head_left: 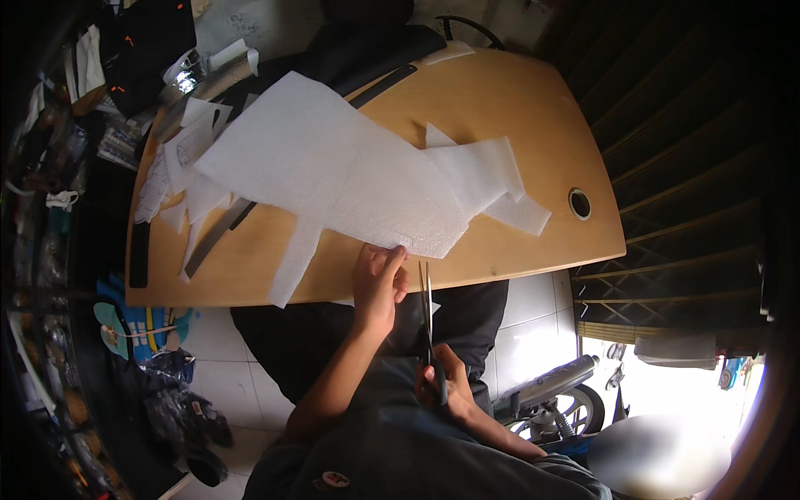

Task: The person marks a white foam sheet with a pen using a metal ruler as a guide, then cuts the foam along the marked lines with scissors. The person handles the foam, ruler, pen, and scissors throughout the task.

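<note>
A large sheet of white foam (333, 158) lies across the wooden table, its near edge reaching the table's front. My left hand (379, 279) pinches that near edge between thumb and fingers. In my right hand (448, 383) is a pair of scissors (431, 325), held over my lap with the blades pointing away from me. The blades are slightly parted, and their tips are just short of the foam's edge, apart from it. Smaller foam pieces (492, 175) lie at the sheet's right, and a foam strip (296, 260) sticks out at its near left.
The wooden table (550, 125) has a round cable hole (579, 203) at its right. Dark flat strips (218, 240) and white scraps (200, 150) lie on the left. Black fabric (358, 54) covers the far edge. A motorcycle wheel (583, 408) stands on the floor at right.
</note>
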A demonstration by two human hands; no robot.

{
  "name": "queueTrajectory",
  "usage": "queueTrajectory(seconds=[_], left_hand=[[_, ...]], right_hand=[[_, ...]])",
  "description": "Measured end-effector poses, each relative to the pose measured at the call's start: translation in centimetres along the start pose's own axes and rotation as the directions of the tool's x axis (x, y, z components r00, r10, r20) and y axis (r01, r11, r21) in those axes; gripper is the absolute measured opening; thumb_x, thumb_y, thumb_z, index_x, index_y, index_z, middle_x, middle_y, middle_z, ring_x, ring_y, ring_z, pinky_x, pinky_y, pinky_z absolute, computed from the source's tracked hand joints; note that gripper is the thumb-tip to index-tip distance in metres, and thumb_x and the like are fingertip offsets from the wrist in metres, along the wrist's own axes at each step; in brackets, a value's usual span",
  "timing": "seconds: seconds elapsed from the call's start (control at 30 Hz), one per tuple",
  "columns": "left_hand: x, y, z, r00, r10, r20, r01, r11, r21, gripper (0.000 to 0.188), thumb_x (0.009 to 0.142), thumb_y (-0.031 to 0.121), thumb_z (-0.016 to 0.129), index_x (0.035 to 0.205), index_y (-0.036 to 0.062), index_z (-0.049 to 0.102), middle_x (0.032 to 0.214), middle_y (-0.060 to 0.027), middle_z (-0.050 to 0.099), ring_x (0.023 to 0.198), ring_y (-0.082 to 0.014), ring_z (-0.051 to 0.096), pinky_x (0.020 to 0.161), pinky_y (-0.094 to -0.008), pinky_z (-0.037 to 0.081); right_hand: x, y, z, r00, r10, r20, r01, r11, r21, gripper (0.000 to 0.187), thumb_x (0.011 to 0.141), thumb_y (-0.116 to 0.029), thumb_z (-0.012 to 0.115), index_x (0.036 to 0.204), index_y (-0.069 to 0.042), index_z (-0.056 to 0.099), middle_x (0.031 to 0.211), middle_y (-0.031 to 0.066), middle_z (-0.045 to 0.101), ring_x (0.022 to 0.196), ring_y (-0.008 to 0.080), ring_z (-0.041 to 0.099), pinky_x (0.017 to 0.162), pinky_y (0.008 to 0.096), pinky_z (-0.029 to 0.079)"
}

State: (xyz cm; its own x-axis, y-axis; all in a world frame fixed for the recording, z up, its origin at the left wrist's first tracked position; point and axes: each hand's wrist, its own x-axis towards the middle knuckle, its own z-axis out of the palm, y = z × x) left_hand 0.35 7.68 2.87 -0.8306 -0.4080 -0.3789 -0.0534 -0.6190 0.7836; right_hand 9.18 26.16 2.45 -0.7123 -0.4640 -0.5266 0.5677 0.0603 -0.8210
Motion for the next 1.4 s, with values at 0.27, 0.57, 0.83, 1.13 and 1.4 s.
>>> queueTrajectory(seconds=[0.27, 0.57, 0.83, 1.13, 1.4], left_hand=[[-1.7, -1.0, -0.2, 0.997, -0.076, 0.008, 0.076, 0.997, 0.036, 0.015, 0.089, 0.008, 0.062, 0.099, 0.0, 0.055, 0.089, -0.0099, 0.062, 0.049, -0.0099, 0.05, 0.04, -0.0232, 0.035], [-1.6, -0.7, -0.7, 0.991, -0.131, 0.039, 0.127, 0.989, 0.079, 0.016, 0.091, 0.015, 0.062, 0.092, 0.0012, 0.056, 0.085, -0.0077, 0.059, 0.045, -0.0092, 0.045, 0.038, -0.0237, 0.032], [-1.5, -1.0, -0.4, 0.993, -0.119, 0.005, 0.115, 0.966, 0.23, 0.02, 0.089, 0.015, 0.066, 0.082, -0.0018, 0.059, 0.077, -0.0082, 0.059, 0.046, -0.0114, 0.048, 0.039, -0.0259, 0.036], [-1.5, -1.7, -0.7, 0.996, -0.09, -0.002, 0.088, 0.975, 0.204, 0.018, 0.089, 0.014, 0.066, 0.088, -0.0034, 0.062, 0.08, -0.01, 0.063, 0.05, -0.0146, 0.056, 0.046, -0.0295, 0.047], [-1.7, -1.3, -0.4, 0.995, -0.101, -0.012, 0.101, 0.979, 0.176, 0.02, 0.091, 0.016, 0.065, 0.086, -0.0031, 0.062, 0.076, -0.0095, 0.06, 0.049, -0.0145, 0.056, 0.044, -0.0289, 0.046]], right_hand=[[3.0, 0.1, 0.1, 0.991, -0.13, 0.012, 0.129, 0.987, 0.093, 0.054, 0.086, -0.052, 0.071, 0.095, -0.004, 0.048, 0.066, 0.004, 0.057, 0.053, 0.0103, 0.056, 0.046, 0.0233, 0.04], [3.6, -0.1, -0.5, 0.988, -0.154, 0.003, 0.153, 0.986, 0.061, 0.049, 0.086, -0.046, 0.073, 0.092, -0.004, 0.048, 0.066, 0.0012, 0.054, 0.053, 0.0082, 0.054, 0.048, 0.022, 0.041], [3.8, 0.1, -0.7, 0.993, -0.112, -0.025, 0.114, 0.988, 0.106, 0.047, 0.085, -0.041, 0.076, 0.097, -0.003, 0.05, 0.064, -0.0009, 0.05, 0.052, 0.006, 0.047, 0.047, 0.023, 0.037], [3.7, -0.1, -0.5, 0.995, -0.097, -0.023, 0.099, 0.985, 0.139, 0.046, 0.085, -0.038, 0.077, 0.095, -0.003, 0.05, 0.063, -0.0003, 0.051, 0.05, 0.0066, 0.047, 0.045, 0.0232, 0.036], [3.4, -0.2, -0.7, 0.994, -0.107, -0.014, 0.108, 0.99, 0.096, 0.039, 0.088, -0.033, 0.075, 0.092, -0.002, 0.051, 0.061, 0.0019, 0.053, 0.048, 0.0074, 0.049, 0.044, 0.0237, 0.037]])
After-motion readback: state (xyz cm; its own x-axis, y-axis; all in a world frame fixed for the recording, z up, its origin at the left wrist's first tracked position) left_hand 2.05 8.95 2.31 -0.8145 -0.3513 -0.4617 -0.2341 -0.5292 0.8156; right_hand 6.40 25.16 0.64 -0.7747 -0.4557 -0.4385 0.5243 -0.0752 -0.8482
